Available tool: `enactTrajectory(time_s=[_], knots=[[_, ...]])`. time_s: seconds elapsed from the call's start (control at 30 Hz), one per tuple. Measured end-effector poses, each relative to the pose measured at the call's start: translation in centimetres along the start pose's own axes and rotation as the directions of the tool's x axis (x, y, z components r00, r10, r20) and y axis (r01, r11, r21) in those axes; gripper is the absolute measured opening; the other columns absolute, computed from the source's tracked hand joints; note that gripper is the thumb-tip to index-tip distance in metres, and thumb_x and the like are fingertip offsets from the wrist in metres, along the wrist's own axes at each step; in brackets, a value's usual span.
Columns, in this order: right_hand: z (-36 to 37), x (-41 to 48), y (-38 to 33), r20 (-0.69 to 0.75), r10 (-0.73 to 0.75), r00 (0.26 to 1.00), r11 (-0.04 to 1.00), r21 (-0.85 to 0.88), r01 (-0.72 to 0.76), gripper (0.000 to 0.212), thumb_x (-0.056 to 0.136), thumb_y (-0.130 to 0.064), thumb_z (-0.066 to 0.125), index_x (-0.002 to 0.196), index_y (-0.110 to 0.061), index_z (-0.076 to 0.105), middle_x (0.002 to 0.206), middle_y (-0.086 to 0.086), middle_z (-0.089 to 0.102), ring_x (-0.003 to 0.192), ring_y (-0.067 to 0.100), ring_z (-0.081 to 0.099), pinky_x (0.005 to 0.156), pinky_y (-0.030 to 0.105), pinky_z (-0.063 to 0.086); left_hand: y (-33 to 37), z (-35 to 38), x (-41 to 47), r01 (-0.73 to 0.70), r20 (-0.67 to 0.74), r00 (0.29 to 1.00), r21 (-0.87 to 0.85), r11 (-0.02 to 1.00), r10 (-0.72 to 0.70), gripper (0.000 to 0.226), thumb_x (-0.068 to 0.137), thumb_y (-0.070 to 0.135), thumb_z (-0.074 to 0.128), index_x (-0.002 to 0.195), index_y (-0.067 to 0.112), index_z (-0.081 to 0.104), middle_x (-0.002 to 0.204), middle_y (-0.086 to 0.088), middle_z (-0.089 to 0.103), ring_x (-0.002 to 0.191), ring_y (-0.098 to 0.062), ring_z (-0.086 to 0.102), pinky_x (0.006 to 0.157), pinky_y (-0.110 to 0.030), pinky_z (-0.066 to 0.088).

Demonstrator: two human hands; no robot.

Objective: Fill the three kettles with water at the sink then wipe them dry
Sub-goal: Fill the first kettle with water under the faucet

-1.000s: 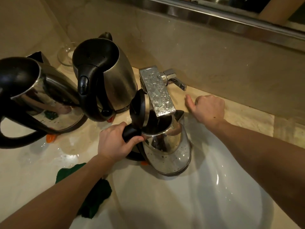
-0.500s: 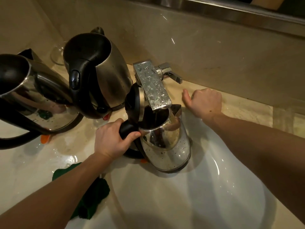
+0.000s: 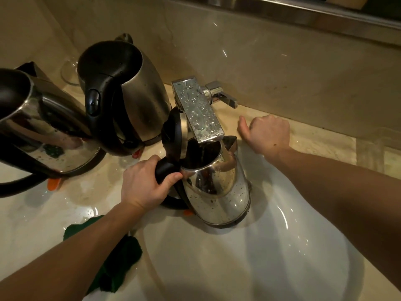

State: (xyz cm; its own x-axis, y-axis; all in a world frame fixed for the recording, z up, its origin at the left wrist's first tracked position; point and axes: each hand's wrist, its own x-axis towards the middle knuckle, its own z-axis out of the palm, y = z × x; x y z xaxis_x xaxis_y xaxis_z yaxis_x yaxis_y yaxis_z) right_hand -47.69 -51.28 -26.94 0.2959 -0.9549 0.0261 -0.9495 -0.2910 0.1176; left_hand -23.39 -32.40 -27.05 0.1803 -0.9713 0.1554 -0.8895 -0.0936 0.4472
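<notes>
Now left hand (image 3: pixel 142 185) grips mirror-polished steel kettle (image 3: pixel 219 192) beneath blocky chrome faucet (image 3: pixel 198 110).

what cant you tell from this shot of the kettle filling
- Water level in the open kettle: head view, its inside is dark and the tap covers the mouth.
- Whether water is running: no stream shows.
- Left kettle: cut off by the frame edge.
- Cloth: partly under the left arm.
</notes>
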Motion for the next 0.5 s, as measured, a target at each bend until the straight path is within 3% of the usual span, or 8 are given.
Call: enactTrajectory(time_s=[0.3,0.5], knots=[[-0.16,-0.03,-0.12,-0.008,0.004,1.000,1.000,-0.026,-0.004,0.068,0.098,-0.054,0.018,0.059,-0.014,0.056,0.055,0.008,0.046,0.058,0.026,0.051,0.059,0.029,0.037,0.17,-0.09,-0.21,0.007,0.011,1.000,-0.038,0.999,-0.007,0.059,0.083,0.066,0.034,0.091,0.013,0.058,0.070,0.001,0.056,0.063,-0.019,0.053,0.061,-0.031,0.043],[-0.45,-0.14,-0.17,-0.009,0.012,1.000,1.000,-0.009,-0.012,0.067,0.099,-0.053,0.020,0.057,-0.013,0.053,0.054,0.007,0.045,0.051,0.022,0.042,0.058,0.029,0.034,0.37,-0.16,-0.27,-0.029,0.034,0.999,-0.017,0.999,0.029,0.051,0.078,0.053,0.036,0.092,0.009,0.058,0.070,0.000,0.052,0.062,-0.019,0.048,0.057,-0.029,0.038]])
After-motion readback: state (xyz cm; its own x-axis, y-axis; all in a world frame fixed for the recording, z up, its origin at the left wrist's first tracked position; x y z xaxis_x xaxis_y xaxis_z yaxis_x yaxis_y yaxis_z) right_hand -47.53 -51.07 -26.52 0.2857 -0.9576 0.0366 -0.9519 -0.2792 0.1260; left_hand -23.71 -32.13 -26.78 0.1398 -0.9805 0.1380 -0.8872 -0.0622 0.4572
